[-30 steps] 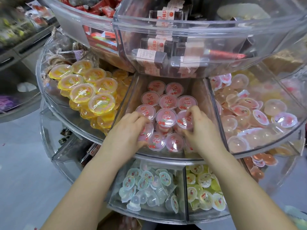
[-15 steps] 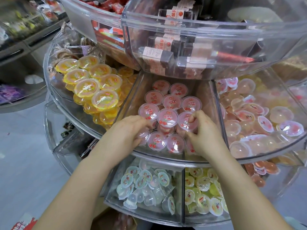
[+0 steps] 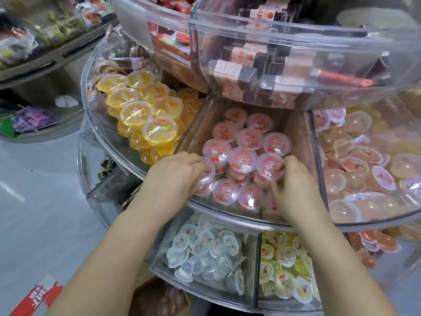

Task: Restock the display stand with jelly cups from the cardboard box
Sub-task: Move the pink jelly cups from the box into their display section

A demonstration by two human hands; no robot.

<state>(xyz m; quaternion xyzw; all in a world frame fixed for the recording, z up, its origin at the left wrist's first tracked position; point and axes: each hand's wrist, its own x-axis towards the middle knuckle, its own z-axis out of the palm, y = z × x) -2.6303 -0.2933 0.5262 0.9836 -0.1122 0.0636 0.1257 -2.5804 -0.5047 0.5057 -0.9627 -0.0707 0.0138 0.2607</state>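
Head view: the left hand (image 3: 176,176) is curled round a pink jelly cup (image 3: 206,176) at the left edge of the middle compartment (image 3: 298,133) of the clear display stand (image 3: 227,213). The right hand (image 3: 293,185) is pinching another pink cup (image 3: 270,166) at the right side. More pink cherry-lidded cups are packed upright between both hands. Yellow jelly cups (image 3: 141,110) are stacked in the compartment to the left.
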